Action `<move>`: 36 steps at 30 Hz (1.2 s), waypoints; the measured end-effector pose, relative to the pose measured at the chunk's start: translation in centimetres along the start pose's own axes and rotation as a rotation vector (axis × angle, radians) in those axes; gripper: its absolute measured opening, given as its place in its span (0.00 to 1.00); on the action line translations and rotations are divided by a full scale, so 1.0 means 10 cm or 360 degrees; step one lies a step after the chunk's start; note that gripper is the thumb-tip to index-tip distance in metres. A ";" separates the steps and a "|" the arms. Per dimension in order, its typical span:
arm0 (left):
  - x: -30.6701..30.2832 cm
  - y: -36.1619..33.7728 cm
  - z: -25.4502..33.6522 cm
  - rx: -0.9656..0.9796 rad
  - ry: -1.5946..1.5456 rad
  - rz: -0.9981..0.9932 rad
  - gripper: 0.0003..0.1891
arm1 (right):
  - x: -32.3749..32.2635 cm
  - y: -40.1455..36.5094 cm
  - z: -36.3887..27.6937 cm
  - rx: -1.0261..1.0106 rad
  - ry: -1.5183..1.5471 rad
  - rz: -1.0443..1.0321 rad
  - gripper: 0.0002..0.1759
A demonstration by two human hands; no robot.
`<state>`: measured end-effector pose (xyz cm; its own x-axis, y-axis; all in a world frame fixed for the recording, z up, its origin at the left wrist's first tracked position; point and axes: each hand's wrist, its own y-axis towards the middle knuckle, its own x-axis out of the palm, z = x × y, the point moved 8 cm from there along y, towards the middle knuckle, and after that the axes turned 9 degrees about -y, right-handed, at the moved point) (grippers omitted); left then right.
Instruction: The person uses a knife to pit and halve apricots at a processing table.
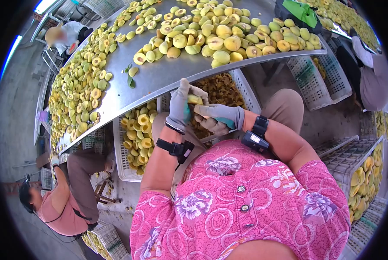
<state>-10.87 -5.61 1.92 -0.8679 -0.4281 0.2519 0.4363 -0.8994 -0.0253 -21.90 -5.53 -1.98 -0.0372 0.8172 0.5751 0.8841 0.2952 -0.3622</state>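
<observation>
Both my hands wear grey gloves with green palms and meet just below the metal table's near edge. In my left hand a yellow-green apricot is gripped between the thumb and curled fingers. Right beside it, my right hand has its fingers curled near the fruit. What they hold, if anything, is hidden. Beneath the hands stands a white crate with brown pits in it. To the left, another white crate holds halved apricots.
Heaps of apricots lie on the metal table, with a small leafy sprig. A seated person in pink is at the left; others work farther off. Crates stand right, near a green bag.
</observation>
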 end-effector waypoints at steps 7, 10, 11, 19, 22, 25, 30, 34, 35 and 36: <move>0.03 -0.01 -0.03 -0.0070 -0.0599 0.0177 0.32 | 0.06 0.01 -0.03 -0.0007 0.0081 -0.0169 0.25; 0.04 -0.01 -0.12 -0.0138 -0.0643 0.0127 0.32 | 0.10 0.00 -0.02 -0.0042 0.0260 -0.0353 0.23; 0.05 0.00 -0.16 -0.0156 -0.0742 0.0105 0.31 | 0.09 -0.01 -0.03 -0.0050 0.0265 -0.0360 0.23; -0.15 0.06 -0.29 -0.0051 -0.1724 0.0215 0.26 | 0.25 -0.10 -0.08 -0.0122 0.0840 -0.1054 0.24; -0.87 -0.17 -0.05 0.0107 -0.1205 0.0553 0.24 | 0.09 -0.02 -0.04 -0.0210 0.1109 -0.0900 0.24; -1.69 -0.48 0.42 0.0133 0.0486 0.1073 0.16 | -0.24 0.22 0.03 -0.0411 0.1125 -0.0623 0.25; -1.19 0.30 0.87 0.0555 0.1757 0.0609 0.15 | -0.21 0.33 -0.05 -0.0324 0.0991 -0.0311 0.23; -0.94 1.26 0.55 0.0523 0.2169 0.0314 0.25 | -0.21 0.28 -0.14 -0.0314 0.0889 -0.0240 0.22; -0.99 1.49 0.42 0.0454 0.2185 0.0311 0.27 | -0.24 0.28 -0.13 -0.0321 0.0901 -0.0281 0.22; -0.95 1.60 0.37 0.0381 0.2201 0.0309 0.30 | -0.29 0.29 -0.12 -0.0331 0.0897 -0.0274 0.22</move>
<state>5.26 -15.63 2.68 -0.2582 -0.4063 -0.8765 0.4817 -0.8406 0.2477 -18.64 -7.61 -3.78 0.0142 0.3627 0.9318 0.9615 0.2508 -0.1122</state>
